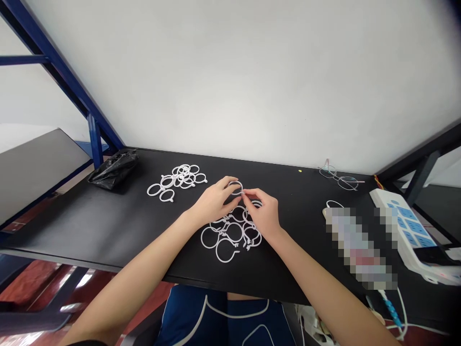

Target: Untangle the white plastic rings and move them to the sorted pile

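Between my two hands is a white plastic ring (236, 182) with a small clasp on its edge. My left hand (215, 198) grips the ring's left side, thumb below and fingers above. My right hand (262, 205) pinches the clasp end at the ring's right. Under and in front of my hands lies a pile of white open rings (225, 251), several with their clasp ends apart. A second group of white rings (167, 195) rests on the black table farther left; those at its edge look closed. My fingers partly cover the held ring.
A crumpled black plastic bag (114, 169) lies at the table's back left. Eyeglasses (338, 177) sit at the back right, near a blurred phone (356, 245) with a cable and a white power strip (406, 226). A blue metal frame (68, 81) rises at left.
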`<action>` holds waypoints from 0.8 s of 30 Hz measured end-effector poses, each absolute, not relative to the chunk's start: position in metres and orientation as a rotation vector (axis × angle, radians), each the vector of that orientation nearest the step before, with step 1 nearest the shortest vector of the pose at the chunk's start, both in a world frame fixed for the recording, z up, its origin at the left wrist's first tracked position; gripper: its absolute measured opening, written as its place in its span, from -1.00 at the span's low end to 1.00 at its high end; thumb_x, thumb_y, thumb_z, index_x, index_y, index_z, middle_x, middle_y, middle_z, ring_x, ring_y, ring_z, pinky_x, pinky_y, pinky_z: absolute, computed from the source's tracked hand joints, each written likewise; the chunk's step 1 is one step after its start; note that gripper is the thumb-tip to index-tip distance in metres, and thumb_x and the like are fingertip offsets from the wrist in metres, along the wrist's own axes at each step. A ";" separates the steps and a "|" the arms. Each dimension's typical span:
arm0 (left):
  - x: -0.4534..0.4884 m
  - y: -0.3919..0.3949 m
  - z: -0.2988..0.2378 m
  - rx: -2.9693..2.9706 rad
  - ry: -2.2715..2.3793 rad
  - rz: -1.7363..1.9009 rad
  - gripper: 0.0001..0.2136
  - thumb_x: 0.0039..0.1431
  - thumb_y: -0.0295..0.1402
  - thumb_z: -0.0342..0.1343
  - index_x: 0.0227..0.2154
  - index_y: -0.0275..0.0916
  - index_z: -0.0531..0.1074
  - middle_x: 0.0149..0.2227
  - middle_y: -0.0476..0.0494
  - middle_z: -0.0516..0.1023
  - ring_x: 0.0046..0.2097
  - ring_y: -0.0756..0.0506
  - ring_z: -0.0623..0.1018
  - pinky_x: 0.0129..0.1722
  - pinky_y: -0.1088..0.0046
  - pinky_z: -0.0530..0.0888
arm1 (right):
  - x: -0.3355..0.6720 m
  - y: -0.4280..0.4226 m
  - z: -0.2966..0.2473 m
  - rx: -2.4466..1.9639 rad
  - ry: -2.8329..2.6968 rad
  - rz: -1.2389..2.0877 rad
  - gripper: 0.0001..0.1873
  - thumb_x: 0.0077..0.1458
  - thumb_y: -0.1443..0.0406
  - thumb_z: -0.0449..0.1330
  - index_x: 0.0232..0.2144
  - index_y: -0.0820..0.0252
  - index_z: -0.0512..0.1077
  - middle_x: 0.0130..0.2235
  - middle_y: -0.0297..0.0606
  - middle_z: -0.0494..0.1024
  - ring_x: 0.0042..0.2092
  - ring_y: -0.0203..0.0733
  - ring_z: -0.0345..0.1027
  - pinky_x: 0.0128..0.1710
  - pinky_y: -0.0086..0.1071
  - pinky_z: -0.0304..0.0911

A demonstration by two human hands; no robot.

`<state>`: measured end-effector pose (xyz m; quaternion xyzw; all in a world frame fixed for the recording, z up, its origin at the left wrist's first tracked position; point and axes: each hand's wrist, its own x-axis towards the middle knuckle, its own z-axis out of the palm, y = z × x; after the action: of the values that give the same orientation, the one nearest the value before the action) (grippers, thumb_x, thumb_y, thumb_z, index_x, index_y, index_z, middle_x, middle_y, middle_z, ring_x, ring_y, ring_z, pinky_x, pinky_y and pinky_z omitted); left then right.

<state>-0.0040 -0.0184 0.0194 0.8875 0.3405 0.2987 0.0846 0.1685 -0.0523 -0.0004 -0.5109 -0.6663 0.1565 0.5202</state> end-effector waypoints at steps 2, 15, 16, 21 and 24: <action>-0.004 -0.018 0.020 2.636 1.016 0.913 -0.75 0.32 -0.29 -0.07 -0.03 -0.23 0.36 0.03 -0.27 0.39 -0.15 -0.10 0.54 -0.25 0.37 0.50 | 0.168 -0.052 -0.001 -1.208 -1.588 0.390 -0.89 0.14 0.32 0.19 -0.31 0.16 0.52 -0.30 -0.23 0.63 -0.29 -0.14 0.54 -0.21 -0.27 0.45; -0.007 -0.013 0.017 2.575 0.970 1.006 -0.62 0.29 -0.12 -0.04 0.06 -0.20 0.31 -0.14 -0.21 0.30 -0.27 -0.04 0.39 -0.34 0.41 0.47 | 0.167 -0.055 0.004 -1.120 -1.594 0.407 -0.87 0.16 0.32 0.18 -0.25 0.14 0.52 -0.28 -0.27 0.61 -0.29 -0.21 0.51 -0.28 -0.36 0.45; -0.007 -0.013 0.017 2.557 0.966 1.007 -0.64 0.29 -0.11 -0.03 0.03 -0.20 0.33 -0.15 -0.20 0.29 -0.27 -0.04 0.39 -0.33 0.41 0.46 | 0.167 -0.055 0.004 -1.112 -1.600 0.408 -0.87 0.17 0.32 0.17 -0.25 0.14 0.52 -0.28 -0.27 0.61 -0.29 -0.21 0.51 -0.28 -0.36 0.44; -0.006 -0.016 0.020 2.438 0.946 0.997 -0.71 0.29 -0.12 -0.03 -0.10 -0.21 0.35 -0.21 -0.14 0.31 -0.28 -0.04 0.39 -0.33 0.43 0.45 | 0.166 -0.056 0.006 -1.086 -1.613 0.448 -0.87 0.19 0.27 0.16 -0.26 0.14 0.51 -0.29 -0.25 0.60 -0.29 -0.20 0.51 -0.36 -0.39 0.44; -0.006 -0.017 0.021 2.408 0.947 1.012 -0.74 0.30 -0.15 -0.05 -0.16 -0.23 0.36 -0.24 -0.13 0.34 -0.30 -0.03 0.39 -0.32 0.43 0.44 | 0.167 -0.056 0.009 -1.098 -1.624 0.475 -0.86 0.19 0.25 0.16 -0.26 0.13 0.51 -0.29 -0.25 0.60 -0.33 -0.21 0.51 -0.40 -0.40 0.43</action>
<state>-0.0059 -0.0173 0.0215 0.8525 0.3352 0.3582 0.1806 0.1665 -0.0564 0.0087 -0.4604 -0.6811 0.1993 0.5333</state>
